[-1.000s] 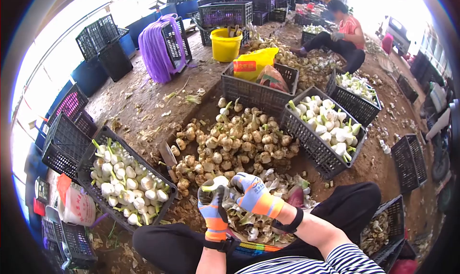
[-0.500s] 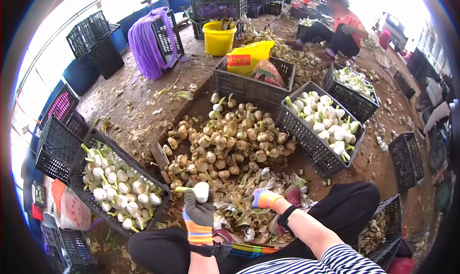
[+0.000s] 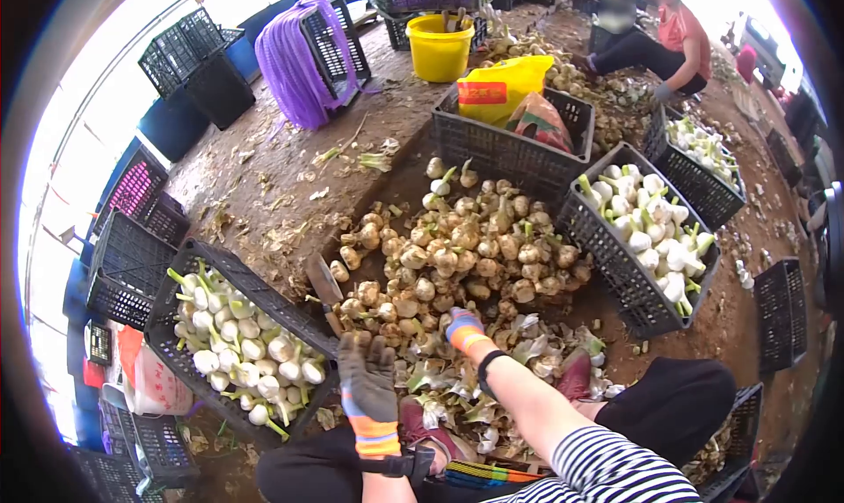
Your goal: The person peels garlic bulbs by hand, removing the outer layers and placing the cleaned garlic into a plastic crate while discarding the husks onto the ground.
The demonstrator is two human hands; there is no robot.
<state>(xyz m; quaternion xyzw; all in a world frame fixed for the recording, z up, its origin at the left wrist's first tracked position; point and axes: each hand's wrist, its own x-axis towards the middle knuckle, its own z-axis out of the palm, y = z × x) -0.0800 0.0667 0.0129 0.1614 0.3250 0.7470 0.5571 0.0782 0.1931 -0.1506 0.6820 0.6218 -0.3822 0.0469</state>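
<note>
My left hand, in a grey-palmed glove with orange and blue bands, is held up flat with its fingers stretched, holding nothing. It is beside the right end of a black crate of cleaned white garlic bulbs. My right hand, gloved too, reaches to the near edge of a heap of untrimmed garlic. Its fingertips are among the bulbs, and whether they grip one is hidden. Between my legs lie loose garlic skins. A flat-bladed tool lies left of the heap.
Another crate of white garlic stands at the right, beyond my knee. A black crate with a yellow bag borders the heap's far side. A yellow bucket is behind. A co-worker sits at the back right.
The garlic bulb that was in my left hand is gone from it, and those fingers have opened. My right hand has moved forward to the heap. The view has shifted to the left.
</note>
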